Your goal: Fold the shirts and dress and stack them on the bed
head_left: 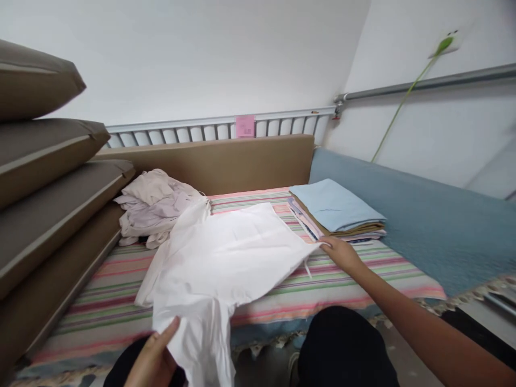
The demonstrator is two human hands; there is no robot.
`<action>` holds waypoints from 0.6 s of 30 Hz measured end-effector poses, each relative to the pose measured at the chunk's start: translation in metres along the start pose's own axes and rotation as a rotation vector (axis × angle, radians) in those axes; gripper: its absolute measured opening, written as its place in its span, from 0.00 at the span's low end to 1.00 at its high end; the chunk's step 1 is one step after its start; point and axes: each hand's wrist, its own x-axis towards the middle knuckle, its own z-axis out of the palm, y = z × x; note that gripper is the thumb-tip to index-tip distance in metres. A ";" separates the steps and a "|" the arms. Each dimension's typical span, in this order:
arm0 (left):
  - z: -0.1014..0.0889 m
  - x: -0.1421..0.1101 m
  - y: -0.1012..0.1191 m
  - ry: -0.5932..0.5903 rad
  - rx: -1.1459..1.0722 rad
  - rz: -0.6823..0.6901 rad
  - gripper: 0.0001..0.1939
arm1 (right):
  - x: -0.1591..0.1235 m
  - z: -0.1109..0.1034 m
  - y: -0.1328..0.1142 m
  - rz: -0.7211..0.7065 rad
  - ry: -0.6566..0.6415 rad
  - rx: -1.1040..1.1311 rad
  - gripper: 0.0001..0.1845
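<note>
A white garment [237, 247] with a thin tie lies spread across a striped bed cover [116, 285]. Its lower left part hangs in folds over the bed's front edge. My right hand [341, 252] is closed, pinching the garment's right corner between thumb and fingers. My left hand [155, 352], at the bottom left, is beside the hanging folds, its thumb stretched out against the white cloth and apart from the other fingers. Those fingers are partly hidden. Just beyond my right hand sits a folded stack of cloths [338, 207] with light blue on top.
A rumpled pile of pale clothes [157, 201] lies at the back left. Thick brown cushions [52, 193] are stacked on the left. A brown backrest [242, 164] and a blue padded side [403, 204] border the bed. My knees [346, 344] are at the front edge.
</note>
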 end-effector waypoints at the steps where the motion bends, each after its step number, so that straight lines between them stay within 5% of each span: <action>1: 0.008 0.007 0.013 0.009 -0.048 -0.018 0.20 | 0.013 -0.007 -0.010 0.040 -0.014 -0.004 0.16; 4: 0.028 0.040 0.049 0.035 -0.115 -0.018 0.16 | 0.052 -0.012 -0.031 0.131 -0.028 -0.026 0.15; 8: 0.051 0.108 0.078 0.091 -0.121 0.155 0.10 | 0.091 0.014 -0.038 0.221 -0.038 -0.086 0.14; 13: 0.059 0.187 0.082 0.168 -0.086 0.124 0.11 | 0.104 0.059 -0.036 0.325 -0.104 -0.165 0.13; 18: 0.056 0.212 0.080 0.138 -0.027 0.098 0.08 | 0.103 0.078 -0.026 0.364 -0.168 -0.233 0.13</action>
